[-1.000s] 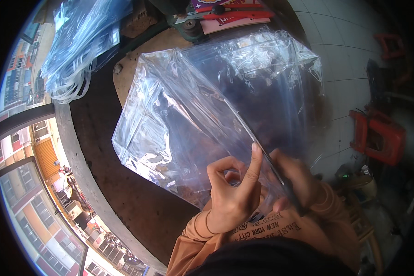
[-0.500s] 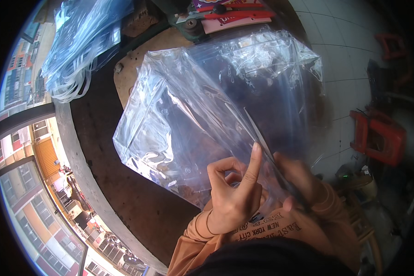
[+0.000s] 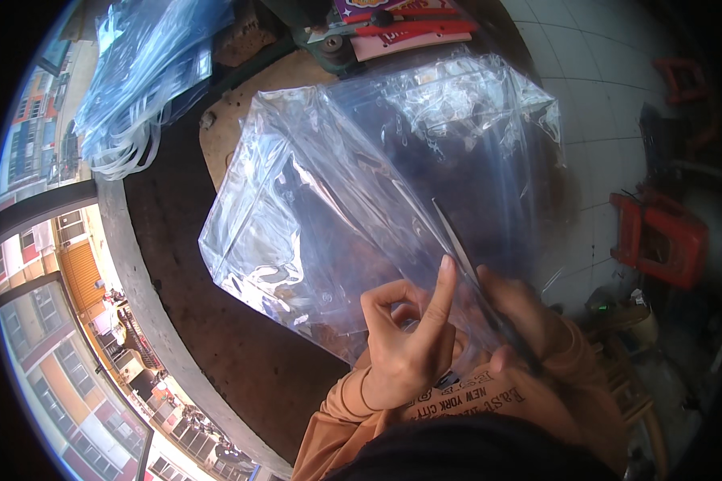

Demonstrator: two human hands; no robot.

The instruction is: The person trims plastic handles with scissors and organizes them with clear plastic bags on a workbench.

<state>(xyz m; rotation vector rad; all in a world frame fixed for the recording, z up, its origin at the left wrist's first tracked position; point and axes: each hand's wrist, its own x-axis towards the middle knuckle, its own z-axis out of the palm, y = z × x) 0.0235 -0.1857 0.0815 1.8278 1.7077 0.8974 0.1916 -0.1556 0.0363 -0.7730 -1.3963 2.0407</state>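
Observation:
A large sheet of clear plastic film (image 3: 337, 200), creased and shiny, spreads across the middle in front of me. My left hand (image 3: 413, 337) is closed at the sheet's near edge, thumb and fingers pinching the film while one finger points up along it. Close by on the right, my right hand (image 3: 521, 313) grips a pair of scissors (image 3: 456, 240). The narrow metal blades point away from me and lie against the film, next to my left fingertip. Their handles are mostly hidden in my right hand.
Blue-tinted clear plastic bags (image 3: 148, 72) with pale straps are piled at the far left. At the back are a dark metal machine part (image 3: 333, 52), a red-handled tool (image 3: 417, 28) and printed packets. Red stools (image 3: 662, 240) stand on the tiled floor (image 3: 594, 160) at right.
The scissor blades, spread apart earlier, have come together, and their tips sit slightly nearer to me. My left hand and the film have barely moved.

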